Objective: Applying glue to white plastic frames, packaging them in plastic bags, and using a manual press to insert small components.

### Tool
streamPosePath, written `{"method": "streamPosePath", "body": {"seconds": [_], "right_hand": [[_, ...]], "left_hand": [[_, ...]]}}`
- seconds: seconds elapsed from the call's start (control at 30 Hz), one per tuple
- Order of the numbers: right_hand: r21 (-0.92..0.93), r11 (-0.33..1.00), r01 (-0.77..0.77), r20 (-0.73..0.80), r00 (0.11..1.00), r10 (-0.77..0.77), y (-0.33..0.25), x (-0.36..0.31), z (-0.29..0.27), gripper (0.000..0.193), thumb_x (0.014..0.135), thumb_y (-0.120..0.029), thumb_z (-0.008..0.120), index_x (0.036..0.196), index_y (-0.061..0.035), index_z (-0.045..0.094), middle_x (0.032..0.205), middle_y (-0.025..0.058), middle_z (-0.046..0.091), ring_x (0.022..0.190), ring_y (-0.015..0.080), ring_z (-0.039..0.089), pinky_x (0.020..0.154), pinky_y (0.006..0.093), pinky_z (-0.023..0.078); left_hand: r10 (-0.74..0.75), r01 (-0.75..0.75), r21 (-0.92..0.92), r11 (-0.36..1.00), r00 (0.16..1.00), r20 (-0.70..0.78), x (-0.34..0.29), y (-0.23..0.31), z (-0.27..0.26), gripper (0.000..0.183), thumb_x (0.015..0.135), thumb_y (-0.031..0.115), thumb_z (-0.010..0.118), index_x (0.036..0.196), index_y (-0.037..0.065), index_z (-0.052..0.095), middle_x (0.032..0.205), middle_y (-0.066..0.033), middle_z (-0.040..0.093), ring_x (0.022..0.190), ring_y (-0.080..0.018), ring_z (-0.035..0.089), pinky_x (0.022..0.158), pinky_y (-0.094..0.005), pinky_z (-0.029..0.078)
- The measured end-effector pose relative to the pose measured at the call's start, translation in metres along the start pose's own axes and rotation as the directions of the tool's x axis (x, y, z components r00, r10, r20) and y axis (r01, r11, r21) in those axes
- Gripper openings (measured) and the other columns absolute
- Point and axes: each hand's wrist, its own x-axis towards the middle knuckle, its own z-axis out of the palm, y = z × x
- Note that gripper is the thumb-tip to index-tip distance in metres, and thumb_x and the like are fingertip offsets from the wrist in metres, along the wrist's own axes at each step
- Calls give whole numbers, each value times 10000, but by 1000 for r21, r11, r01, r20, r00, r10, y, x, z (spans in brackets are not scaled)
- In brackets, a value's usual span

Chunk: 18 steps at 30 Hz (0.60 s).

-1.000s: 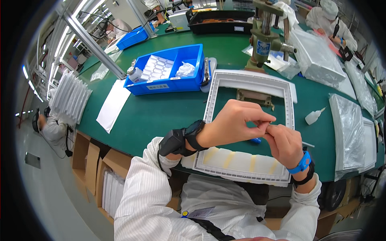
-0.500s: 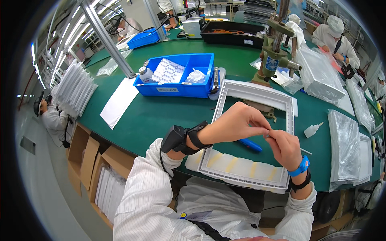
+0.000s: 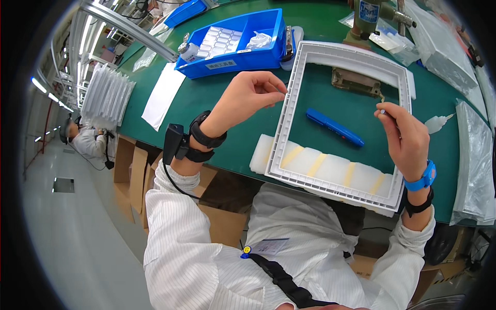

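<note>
A white rectangular frame (image 3: 288,116) lies in front of me, its near end on a white foam pad with yellow stripes (image 3: 330,168). At the frame's left side, my left hand (image 3: 251,96) has thumb and fingers drawn together, the fingertips close to the rim. Whatever may be between them is too small to make out. Over the right side, my right hand (image 3: 405,137) pinches a slim object with a small grey tip (image 3: 383,111), mostly hidden by the fingers. Inside the frame's opening lies a blue marker pen (image 3: 335,127) on the green table.
Beyond the frame stand a blue divided bin (image 3: 232,58) and a green press (image 3: 368,23) with a metal base. A white dropper bottle (image 3: 438,123) and plastic-wrapped parts (image 3: 473,165) are at right. Paper (image 3: 163,98) lies left; cardboard boxes (image 3: 138,178) stand below the table edge.
My hands have separated: the left has moved left to the frame's side, the right toward its right side. The view has tilted down, and the blue marker now shows in full.
</note>
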Motion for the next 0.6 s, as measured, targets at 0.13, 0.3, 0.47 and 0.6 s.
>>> {"method": "streamPosePath", "body": {"seconds": [0.13, 0.3, 0.47, 0.6], "right_hand": [[6, 1000, -1, -5, 1000, 1, 1, -3, 1, 125, 889, -39, 658, 1013, -29, 654, 823, 120, 669, 635, 258, 636, 569, 300, 488], [24, 1000, 8, -27, 1000, -8, 5, -5, 1, 121, 892, -39, 655, 1012, -25, 648, 835, 121, 669, 632, 256, 632, 571, 294, 488], [25, 999, 35, -22, 999, -35, 4, -2, 1, 122, 891, -38, 654, 1012, -27, 645, 831, 123, 665, 617, 259, 622, 561, 295, 485], [19, 1000, 17, -13, 1000, -17, 6, -3, 0, 125, 890, -43, 658, 1013, -32, 645, 829, 121, 665, 611, 258, 618, 555, 294, 483]], "left_hand": [[36, -26, 181, 983, 998, -52, 5, -4, 2, 130, 852, 27, 691, 967, -26, 723, 839, -52, 712, 746, -89, 650, 687, -216, 524], [71, -70, 288, 955, 997, 8, 13, -7, 4, 168, 856, 20, 670, 1006, -37, 718, 850, -82, 724, 763, -97, 672, 722, -221, 538], [48, -56, 368, 928, 998, 32, 16, 6, 5, 167, 850, 31, 665, 995, -32, 719, 840, -85, 723, 772, -115, 692, 724, -224, 540], [6, -28, 432, 902, 999, 52, 22, 11, 5, 165, 835, 61, 685, 970, -25, 723, 818, -81, 725, 743, -130, 699, 716, -234, 543]]}}
